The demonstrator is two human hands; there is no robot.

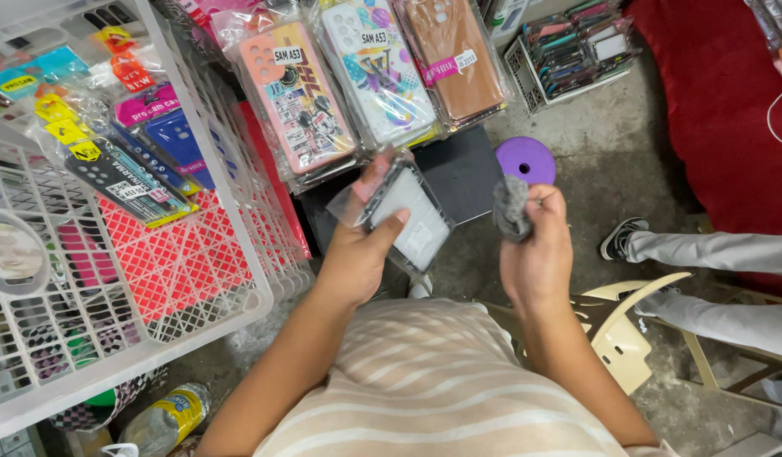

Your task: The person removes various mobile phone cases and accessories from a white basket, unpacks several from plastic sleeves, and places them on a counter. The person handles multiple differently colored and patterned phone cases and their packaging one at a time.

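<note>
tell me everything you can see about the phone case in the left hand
The phone case is sealed in a clear, glossy plastic sleeve with a loose flap at its upper left. It looks like a dark-rimmed case with a pale grey-white face. It is tilted, upper end leaning left, held in the air in front of a dark box. The left hand grips it from below, thumb pressed across the front and fingertips behind the upper edge. The right hand, holding a grey cloth, is close beside it but apart.

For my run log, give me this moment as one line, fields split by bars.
left hand: holds clear-bagged phone case | right hand: grips grey cloth | nearby: white basket of cases, purple disc
</note>
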